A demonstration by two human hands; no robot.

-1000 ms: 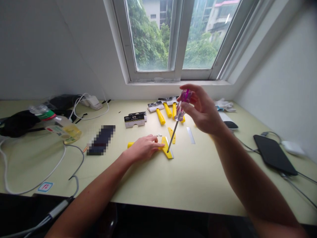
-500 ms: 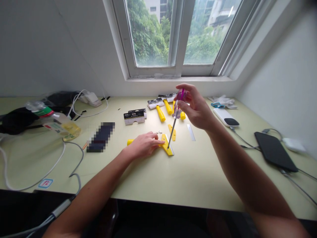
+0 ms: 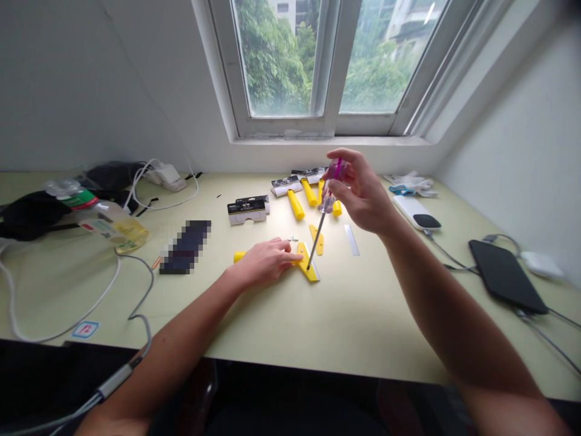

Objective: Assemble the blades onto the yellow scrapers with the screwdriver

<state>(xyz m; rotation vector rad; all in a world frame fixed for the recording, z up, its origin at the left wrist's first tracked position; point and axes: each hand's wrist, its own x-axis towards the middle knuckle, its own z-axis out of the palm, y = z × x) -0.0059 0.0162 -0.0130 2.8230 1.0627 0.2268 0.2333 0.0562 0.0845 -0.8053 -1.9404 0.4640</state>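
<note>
My left hand is closed over the handle of a yellow scraper lying flat on the table, pressing it down near its head. A metal blade edge shows along the right side of that head. My right hand grips the clear and purple handle of a screwdriver, held tilted with its tip on a hole or screw in the scraper head. Behind the head lie some small screws and a loose yellow plate. To the right rests a bare blade.
Several yellow handles and black-and-white cardboard packages lie toward the window. At left are a bottle, a cable and a pixelated dark object. A white power bank, black phone and gloves lie at right.
The view has shifted slightly. Both hands keep their places on the scraper and screwdriver, and the screwdriver tip stays at the scraper head.
</note>
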